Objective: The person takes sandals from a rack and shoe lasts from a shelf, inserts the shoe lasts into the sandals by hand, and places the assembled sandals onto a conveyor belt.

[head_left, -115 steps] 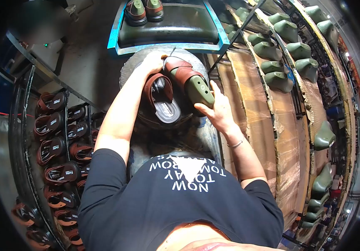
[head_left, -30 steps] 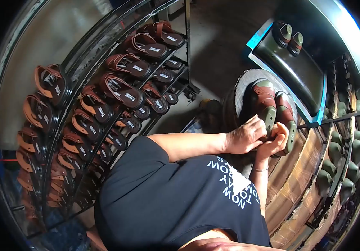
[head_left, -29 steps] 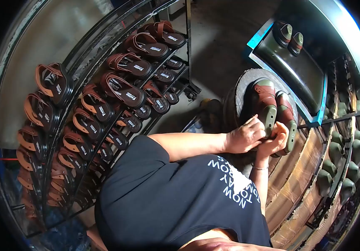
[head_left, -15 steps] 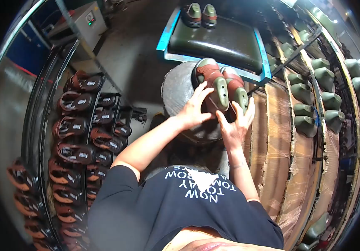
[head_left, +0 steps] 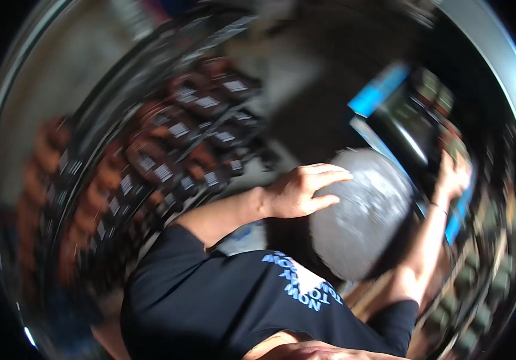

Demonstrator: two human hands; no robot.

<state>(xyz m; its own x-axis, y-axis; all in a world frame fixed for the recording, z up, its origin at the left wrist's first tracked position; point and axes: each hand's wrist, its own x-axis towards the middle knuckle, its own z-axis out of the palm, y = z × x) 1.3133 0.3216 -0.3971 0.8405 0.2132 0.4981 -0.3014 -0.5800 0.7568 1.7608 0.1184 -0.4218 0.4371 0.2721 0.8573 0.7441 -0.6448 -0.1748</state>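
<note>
My right hand [head_left: 455, 175] is closed around a brown sandal [head_left: 450, 135] fitted on a green shoe last, over the dark padded surface [head_left: 403, 129] with the blue frame. Motion blur hides whether a second sandal is in that grip. Just beyond it stands another pair of sandals on green lasts [head_left: 432, 93]. My left hand [head_left: 306, 191] holds nothing; its fingers and thumb are apart, near the left edge of the round grey stand [head_left: 363, 216].
Racks of brown and black sandals [head_left: 156, 162] fill the left side. Green shoe lasts [head_left: 471, 261] sit on shelves at the lower right. The blue frame [head_left: 381, 90] edges the padded surface. Much of the view is smeared.
The pair of sandals has left the round stand. My right hand has moved right, to the padded surface, with a sandal. My left hand has let go, and the view has swung round.
</note>
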